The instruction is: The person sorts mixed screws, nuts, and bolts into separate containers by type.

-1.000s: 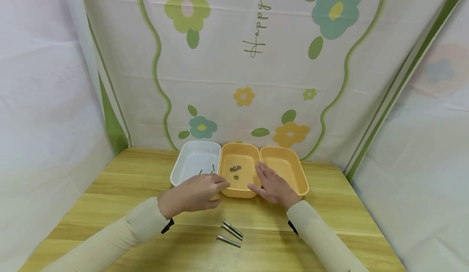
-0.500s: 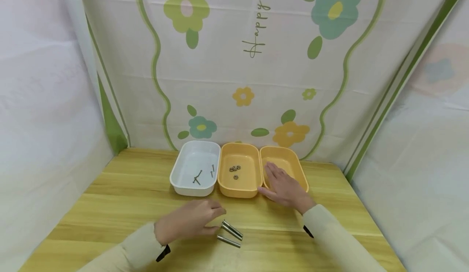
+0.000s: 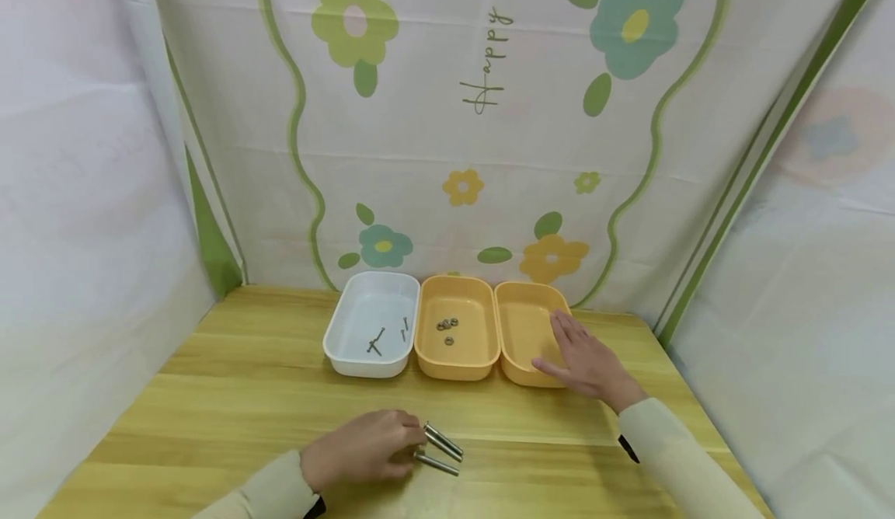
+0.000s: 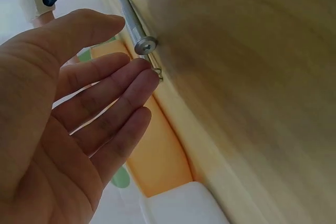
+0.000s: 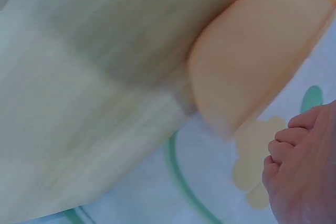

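Note:
My left hand [image 3: 367, 449] is at the heads of several large silver bolts [image 3: 444, 440] lying on the table. In the left wrist view, its thumb and bent fingertips [image 4: 140, 85] are spread apart beside a bolt [image 4: 145, 45], whose round head faces the camera; nothing is gripped. My right hand [image 3: 586, 360] extends over the right end of the right yellow tray [image 3: 529, 377], fingers nearly straight and holding nothing. In the right wrist view, only part of the right hand [image 5: 307, 166] shows at the edge.
A white tray [image 3: 370, 366] holding several small thin screws [image 3: 376, 342] stands left of the middle yellow tray [image 3: 457, 371], which contains several nuts [image 3: 447, 325]. All three trays stand in a row on the wooden table [image 3: 238, 395], before a flower-printed cloth [image 3: 419, 130].
My left hand has come back from the white and middle trays to the bolts. My right hand has moved right, from the middle tray's edge to the right tray's far side.

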### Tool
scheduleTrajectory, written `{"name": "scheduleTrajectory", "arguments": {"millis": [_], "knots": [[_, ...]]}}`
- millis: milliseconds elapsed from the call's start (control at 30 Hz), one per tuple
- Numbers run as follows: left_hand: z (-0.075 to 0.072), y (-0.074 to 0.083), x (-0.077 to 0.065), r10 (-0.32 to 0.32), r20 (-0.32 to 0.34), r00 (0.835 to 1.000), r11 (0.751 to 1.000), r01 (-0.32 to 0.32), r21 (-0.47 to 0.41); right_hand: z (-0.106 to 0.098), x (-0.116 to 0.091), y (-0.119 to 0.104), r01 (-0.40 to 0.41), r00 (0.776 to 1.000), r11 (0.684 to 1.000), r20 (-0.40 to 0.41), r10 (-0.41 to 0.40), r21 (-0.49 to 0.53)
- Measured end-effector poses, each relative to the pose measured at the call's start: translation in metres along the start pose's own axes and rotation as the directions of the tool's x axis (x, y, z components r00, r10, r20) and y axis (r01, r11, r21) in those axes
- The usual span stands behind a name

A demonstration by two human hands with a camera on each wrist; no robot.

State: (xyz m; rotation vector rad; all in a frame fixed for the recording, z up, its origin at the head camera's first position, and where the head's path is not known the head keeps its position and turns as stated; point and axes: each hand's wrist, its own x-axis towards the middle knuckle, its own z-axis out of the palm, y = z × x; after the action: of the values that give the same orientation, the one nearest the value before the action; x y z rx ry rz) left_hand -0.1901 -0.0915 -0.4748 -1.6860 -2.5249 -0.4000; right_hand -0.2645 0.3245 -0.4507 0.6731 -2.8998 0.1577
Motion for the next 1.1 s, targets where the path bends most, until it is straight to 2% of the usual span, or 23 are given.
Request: {"name": "scheduleTrajectory", "arguments": {"millis": [233, 433, 600, 767, 1100], "knots": [[0.010, -0.003, 0.001, 0.010, 0.000, 1.000, 0.999, -0.010, -0.052, 0.011, -0.011, 0.012, -0.045, 0.999, 0.999, 0.005, 0.045, 0.027], [0.010, -0.002, 0.004, 0.021, -0.003, 1.000, 0.999, -0.021, -0.041, 0.019, -0.018, 0.019, -0.072, 0.997, 0.996, -0.025, 0.073, 0.048], [0.010, -0.002, 0.007, 0.021, 0.001, 1.000, 1.000, -0.021, -0.012, 0.026, -0.020, 0.023, -0.102, 0.994, 0.992, -0.017, 0.104, 0.078], [0.012, -0.002, 0.010, 0.022, -0.007, 1.000, 1.000, -0.022, 0.009, 0.032, -0.022, 0.025, -0.106, 0.994, 0.990, -0.028, 0.109, 0.088], [0.014, -0.004, 0.012, 0.012, -0.004, 1.000, 1.000, -0.012, -0.014, 0.037, -0.020, 0.029, -0.100, 0.994, 0.992, -0.046, 0.103, 0.072]]}}
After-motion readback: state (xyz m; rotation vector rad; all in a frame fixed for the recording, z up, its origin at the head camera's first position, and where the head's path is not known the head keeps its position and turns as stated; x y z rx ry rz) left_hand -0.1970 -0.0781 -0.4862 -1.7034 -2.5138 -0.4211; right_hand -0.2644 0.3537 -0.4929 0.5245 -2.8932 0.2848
